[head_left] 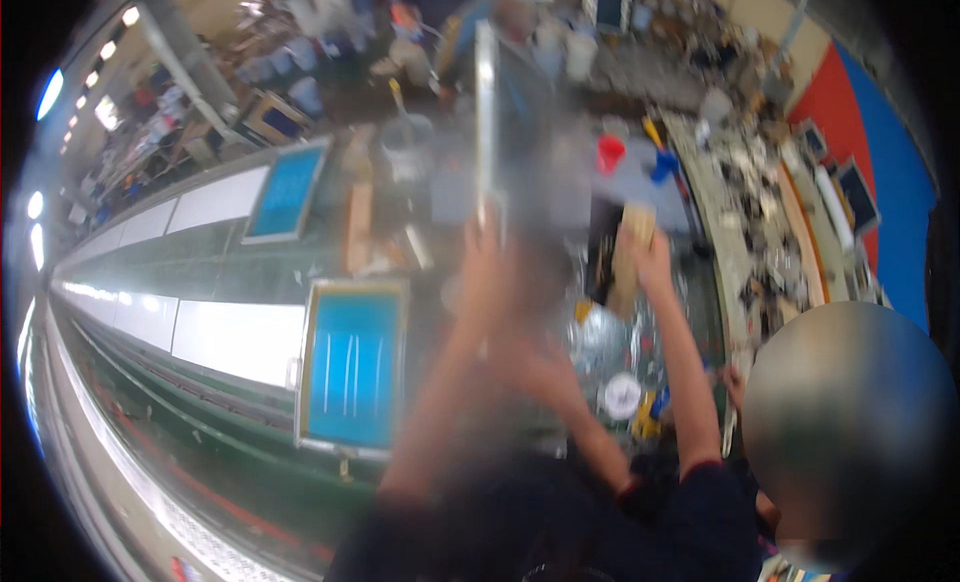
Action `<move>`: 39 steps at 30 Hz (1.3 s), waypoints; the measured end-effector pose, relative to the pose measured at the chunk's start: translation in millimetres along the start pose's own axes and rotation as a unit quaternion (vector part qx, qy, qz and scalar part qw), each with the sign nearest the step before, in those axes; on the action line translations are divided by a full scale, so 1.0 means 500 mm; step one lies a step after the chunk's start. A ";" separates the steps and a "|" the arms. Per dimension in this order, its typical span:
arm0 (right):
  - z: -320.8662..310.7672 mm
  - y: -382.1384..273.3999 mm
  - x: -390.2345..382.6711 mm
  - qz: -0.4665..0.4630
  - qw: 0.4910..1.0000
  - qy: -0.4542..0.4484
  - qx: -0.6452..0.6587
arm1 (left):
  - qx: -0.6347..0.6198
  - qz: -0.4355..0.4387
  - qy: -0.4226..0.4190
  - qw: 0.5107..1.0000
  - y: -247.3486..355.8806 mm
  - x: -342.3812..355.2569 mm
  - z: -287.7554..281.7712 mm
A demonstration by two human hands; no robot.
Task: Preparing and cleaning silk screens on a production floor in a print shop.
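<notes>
Bare forearms rise from lower edge. Left hand (pixel 487 267) and right hand (pixel 652 254) ungloved. Dark navy short sleeves, thin red trim at cuff. Motion blur softens detail.

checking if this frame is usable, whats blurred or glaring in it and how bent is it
Head view: motion blur smears the left hand gripping a tall frame edge-on and the right hand on a wooden block; the blue screen frame below left is sharper; white glare washes the long table; fisheye bends its edges; corners are black.
</notes>
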State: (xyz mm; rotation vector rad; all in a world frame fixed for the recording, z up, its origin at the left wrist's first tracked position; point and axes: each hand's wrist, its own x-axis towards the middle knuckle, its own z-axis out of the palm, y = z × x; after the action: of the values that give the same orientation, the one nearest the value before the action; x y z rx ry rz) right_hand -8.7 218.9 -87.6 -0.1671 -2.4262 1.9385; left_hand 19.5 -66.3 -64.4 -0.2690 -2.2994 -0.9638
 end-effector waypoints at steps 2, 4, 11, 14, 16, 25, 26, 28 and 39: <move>0.017 -0.085 0.014 -0.081 0.993 0.048 0.076 | -0.053 -0.091 -0.012 0.994 -0.016 0.002 -0.011; -0.003 -0.037 0.058 -0.066 0.969 0.118 0.207 | -0.067 -0.072 -0.002 0.995 -0.020 0.002 0.009; -0.018 -0.005 0.035 0.029 0.925 0.147 0.348 | -0.071 -0.048 -0.007 0.996 -0.039 -0.008 0.024; -0.026 0.012 0.031 0.054 0.910 0.175 0.373 | -0.057 -0.069 -0.031 0.995 -0.033 -0.005 0.024; 0.016 0.011 0.006 0.090 0.887 0.183 0.414 | -0.044 -0.073 -0.039 0.996 -0.047 -0.001 0.011; 0.000 -0.017 0.043 -0.017 0.958 0.210 0.196 | -0.134 -0.093 -0.090 0.983 -0.023 0.015 0.010; -0.005 -0.033 0.046 -0.027 0.955 0.218 0.200 | -0.156 -0.088 -0.106 0.978 -0.031 0.020 0.003; -0.020 -0.061 0.049 -0.048 0.952 0.220 0.207 | -0.203 -0.097 -0.119 0.967 -0.026 0.023 -0.010; -0.121 -0.185 0.004 -0.128 0.937 0.225 0.236 | -0.407 -0.163 0.060 0.897 -0.022 0.015 -0.120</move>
State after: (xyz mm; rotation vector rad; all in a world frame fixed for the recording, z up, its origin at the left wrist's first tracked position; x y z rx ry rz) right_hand -11.2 257.8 15.8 -0.2334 -1.5718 2.0167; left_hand 37.2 -116.7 -33.6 -0.1490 -1.7346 -2.0332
